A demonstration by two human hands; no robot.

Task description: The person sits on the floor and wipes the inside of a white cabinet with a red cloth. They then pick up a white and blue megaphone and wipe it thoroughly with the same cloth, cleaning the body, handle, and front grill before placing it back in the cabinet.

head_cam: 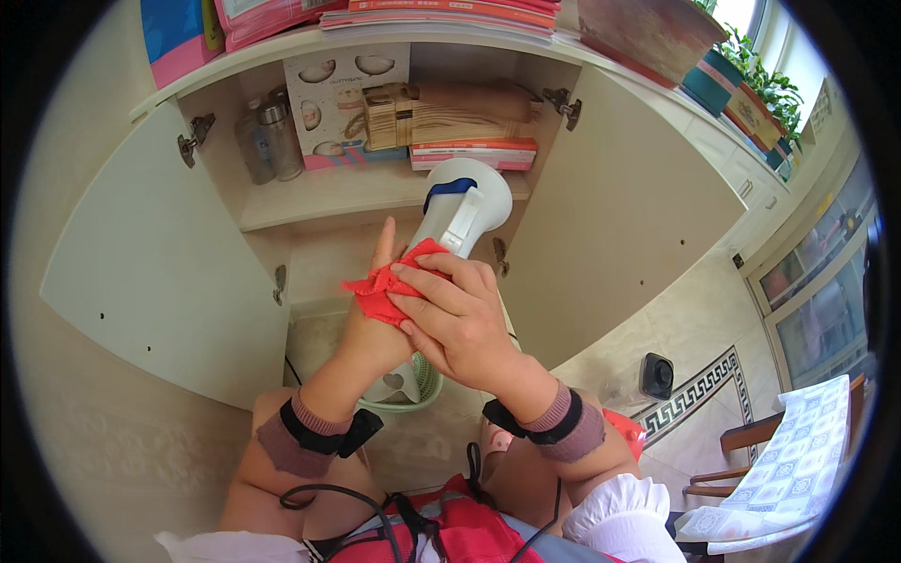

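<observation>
A white megaphone (pixel 440 214) with a blue strap points away from me before the open cabinet, its bell at the upper right. My left hand (pixel 373 331) holds its rear end from below, with the index finger sticking up beside it; part of this grip is hidden. Over that end lies a red cloth (pixel 383 292), pressed by the fingers of my right hand (pixel 457 317). Both hands are close together at the middle of the view.
Two cabinet doors (pixel 162 260) stand open. The shelf (pixel 317 204) bears glass bottles (pixel 281 141), a patterned box (pixel 331 105), paper bundles (pixel 464 116) and books (pixel 471 153). A green basket (pixel 429 380) is below my hands; a black object (pixel 657 376) stands on the floor at right.
</observation>
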